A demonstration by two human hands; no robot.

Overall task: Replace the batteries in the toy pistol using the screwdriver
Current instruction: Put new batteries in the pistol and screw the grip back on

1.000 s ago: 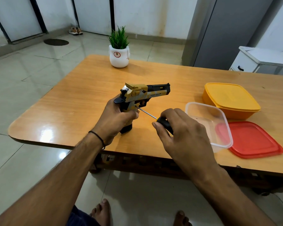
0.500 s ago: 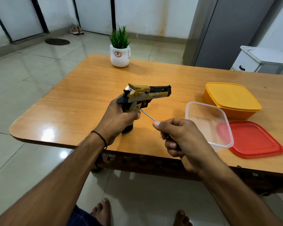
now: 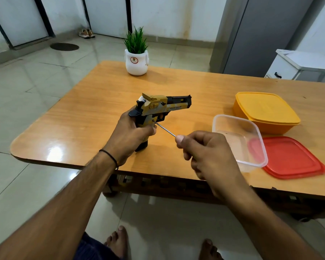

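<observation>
A yellow-and-black toy pistol (image 3: 163,106) stands upright over the wooden table (image 3: 94,102), barrel pointing right. My left hand (image 3: 131,134) is wrapped around its grip, which hides most of the grip; the black base shows below my fingers. A screwdriver (image 3: 164,129) has its thin metal shaft set against the grip's right side, just under the trigger guard. My right hand (image 3: 206,152) is closed around the screwdriver's handle, which is hidden inside my fingers. No batteries are visible.
A clear plastic container (image 3: 240,139) sits open to the right of my hands, with a red lid (image 3: 293,158) beside it and a closed yellow box (image 3: 265,111) behind. A white potted plant (image 3: 136,61) stands at the table's far edge.
My right hand has turned over on the screwdriver handle, going from palm-down with the black handle showing to a closed fist that hides it. The pistol and left hand stay nearly still.
</observation>
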